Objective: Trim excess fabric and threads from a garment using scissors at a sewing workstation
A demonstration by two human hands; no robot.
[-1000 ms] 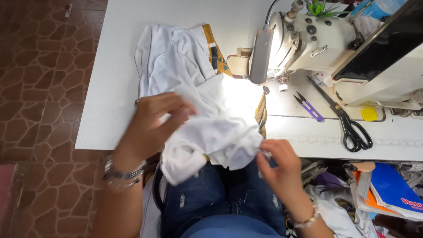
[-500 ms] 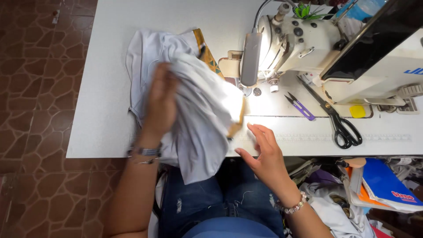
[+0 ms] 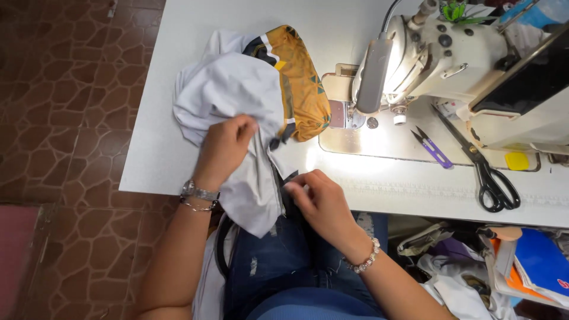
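Both hands grip cloth in the head view: the left hand is closed over a bunched white garment, and the right hand pinches its lower edge at the rim of the white worktop. That garment lies just left of the sewing machine, heaped with an orange patterned fabric. Right of the machine's needle lie purple thread snips and black scissors.
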